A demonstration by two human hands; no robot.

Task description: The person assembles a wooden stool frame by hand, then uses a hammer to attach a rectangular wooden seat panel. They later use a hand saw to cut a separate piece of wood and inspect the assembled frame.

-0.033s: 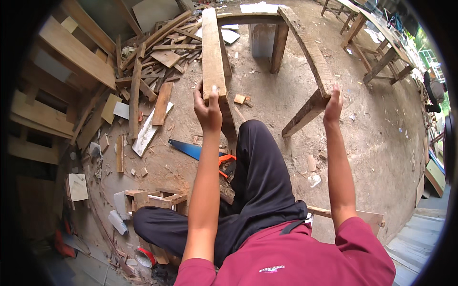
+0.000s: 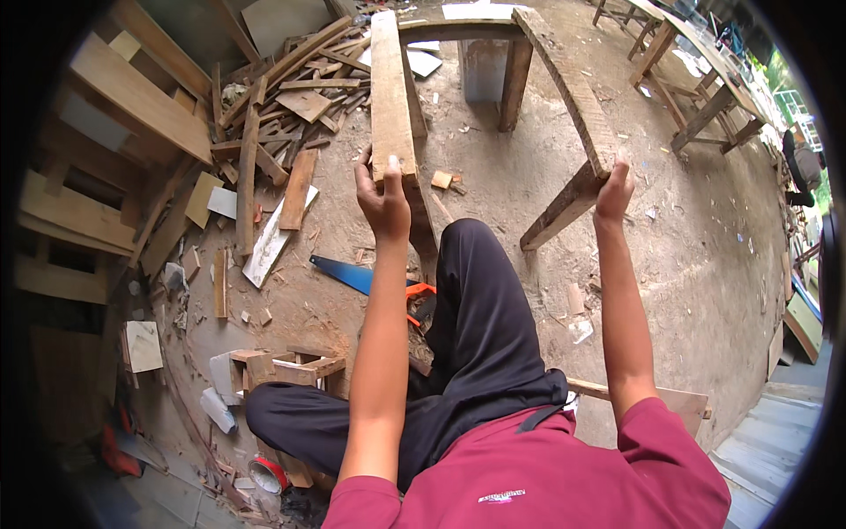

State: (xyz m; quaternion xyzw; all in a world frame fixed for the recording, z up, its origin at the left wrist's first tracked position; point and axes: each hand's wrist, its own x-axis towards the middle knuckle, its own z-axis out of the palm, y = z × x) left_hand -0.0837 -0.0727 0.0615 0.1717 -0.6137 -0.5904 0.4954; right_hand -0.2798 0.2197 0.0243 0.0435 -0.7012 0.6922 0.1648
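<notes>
A rough wooden frame (image 2: 458, 32) on legs stands before me, with a rail along each side and a crosspiece at the far end. My left hand (image 2: 385, 204) is closed around the near end of the left rail (image 2: 391, 97), thumb on top and fingers along its outer side. At the near end of the right rail (image 2: 568, 93), my right hand (image 2: 615, 194) grips the corner where a leg (image 2: 564, 207) joins; part of its fingers is hidden. A handsaw (image 2: 344, 274) with a blue blade and orange handle lies on the ground beside my left forearm, partly covered by it.
Scrap wood (image 2: 304, 106) is heaped at the far left, near leaning boards (image 2: 141, 97). A small wooden piece (image 2: 441, 179) lies between the frame's legs. A long wooden table (image 2: 705, 66) stands far right. Lower left are a small wooden frame (image 2: 330, 365) and a red round container (image 2: 268, 474).
</notes>
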